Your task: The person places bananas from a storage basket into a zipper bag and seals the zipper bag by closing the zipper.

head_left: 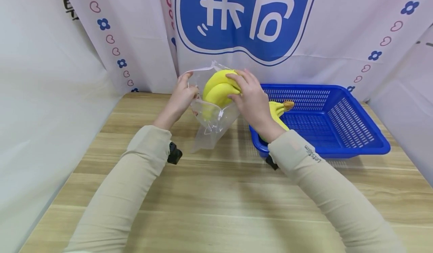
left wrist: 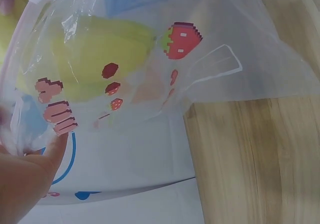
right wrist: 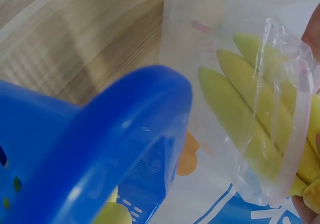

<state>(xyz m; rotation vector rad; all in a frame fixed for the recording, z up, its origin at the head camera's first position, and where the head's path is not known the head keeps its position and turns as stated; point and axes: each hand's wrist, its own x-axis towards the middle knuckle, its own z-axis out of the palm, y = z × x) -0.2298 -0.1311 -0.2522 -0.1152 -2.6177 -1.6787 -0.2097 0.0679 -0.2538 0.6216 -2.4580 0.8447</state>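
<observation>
A clear zip bag (head_left: 211, 134) with printed strawberries hangs mouth-up over the table. My left hand (head_left: 180, 99) pinches the left edge of its opening. My right hand (head_left: 253, 102) grips a bunch of yellow bananas (head_left: 218, 89) at the stem end. The banana tips are inside the bag, seen through the plastic in both wrist views, while the stem (right wrist: 312, 196) sticks out past the pinkish zip strip. A white slider (head_left: 221, 114) sits on the bag's near rim. Part of the right fingers is hidden behind the bunch.
A blue perforated basket (head_left: 367, 123) stands to the right, its near-left corner under my right wrist. Another banana bunch (head_left: 278, 112) lies in its left end, partly hidden by my arm. A printed white cloth (head_left: 142, 27) hangs behind the wooden table (head_left: 209, 208).
</observation>
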